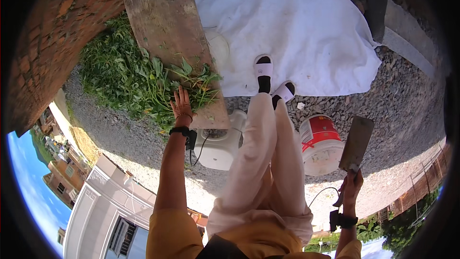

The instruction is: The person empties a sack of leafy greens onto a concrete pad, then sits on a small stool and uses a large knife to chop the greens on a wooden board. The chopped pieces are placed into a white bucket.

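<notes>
My left hand [182, 106] lies with its fingers apart on leafy green stems at the near end of a wooden board [169, 18]. A large heap of green leafy plants [122, 68] lies along the board's left side, some of it spilling onto the wood. In my right hand [350, 187], out to the right, is a cleaver [357, 144] with a broad rectangular blade, held by its handle and away from the plants. Whether my left fingers press on or grip any stems cannot be told.
A white cloth [287, 32] covers the gravel ahead, with my sandalled feet at its near edge. A red and white bucket [321, 144] stands right of my legs; a white plastic stool [219, 151] is at the board's near end. A brick wall [54, 43] rises at left.
</notes>
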### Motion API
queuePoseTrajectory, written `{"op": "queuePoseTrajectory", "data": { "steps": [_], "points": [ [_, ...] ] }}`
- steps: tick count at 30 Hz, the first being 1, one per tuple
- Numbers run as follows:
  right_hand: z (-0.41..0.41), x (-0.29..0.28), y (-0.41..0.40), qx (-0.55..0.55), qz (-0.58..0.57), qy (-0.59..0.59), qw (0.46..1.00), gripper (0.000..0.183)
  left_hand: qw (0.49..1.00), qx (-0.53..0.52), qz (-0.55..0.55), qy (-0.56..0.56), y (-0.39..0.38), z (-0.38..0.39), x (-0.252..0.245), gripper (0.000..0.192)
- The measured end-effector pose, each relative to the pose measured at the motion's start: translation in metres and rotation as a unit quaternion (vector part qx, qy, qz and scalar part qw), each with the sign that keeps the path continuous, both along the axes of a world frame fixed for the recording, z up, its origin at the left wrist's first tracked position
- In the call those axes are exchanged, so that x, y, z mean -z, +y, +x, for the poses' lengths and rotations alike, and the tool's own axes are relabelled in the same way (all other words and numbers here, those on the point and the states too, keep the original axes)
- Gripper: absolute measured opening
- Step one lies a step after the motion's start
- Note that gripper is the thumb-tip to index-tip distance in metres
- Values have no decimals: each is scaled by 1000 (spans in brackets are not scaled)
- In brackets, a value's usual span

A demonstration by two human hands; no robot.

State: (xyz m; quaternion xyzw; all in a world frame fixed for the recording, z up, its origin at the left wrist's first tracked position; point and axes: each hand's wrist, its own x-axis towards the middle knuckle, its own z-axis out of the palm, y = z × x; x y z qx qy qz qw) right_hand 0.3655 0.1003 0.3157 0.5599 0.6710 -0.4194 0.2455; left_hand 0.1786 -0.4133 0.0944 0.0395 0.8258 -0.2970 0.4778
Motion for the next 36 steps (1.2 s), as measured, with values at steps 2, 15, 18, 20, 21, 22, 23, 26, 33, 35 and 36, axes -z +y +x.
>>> {"op": "queuePoseTrajectory", "data": {
  "steps": [2, 15, 18, 20, 21, 22, 23, 26, 33, 35, 36],
  "points": [
    [-7, -10, 7, -1, 25, 20, 999, 31, 997, -76, 9, -26, 17, -5, -5, 106],
    [-27, -62, -9, 127, 20, 53, 990, 13, 967, -190, 129, 108, 103, -5, -67, 92],
    [-31, -64, -5, 134, 2, 36, 990, 15, 925, -196, 314, 91, 89, 21, -88, 84],
    [-27, -54, 1, 112, 8, 9, 994, 19, 895, -198, 400, 26, 72, 37, -96, 73],
    [-26, -53, 9, 107, 19, 10, 994, 23, 896, -210, 391, -16, 79, 41, -98, 67],
    [-19, -54, 21, 124, 19, 13, 992, 27, 884, -197, 422, -36, 85, 45, -97, 59],
    [-8, -59, 37, 135, 35, 5, 990, 30, 865, -246, 434, -53, 111, 47, -98, 55],
    [15, -64, 77, 161, 73, -4, 984, 30, 847, -297, 440, -44, 143, 49, -95, 48],
    [56, -35, 191, 105, 75, 37, 991, 25, 794, -490, 352, 73, 166, 43, -100, 29],
    [61, -18, 249, 74, 65, 41, 994, 19, 768, -545, 324, 92, 202, 66, -103, 26],
    [84, 6, 279, 24, 79, 44, 996, 14, 744, -595, 289, 95, 223, 76, -109, 24]
  ]
}}
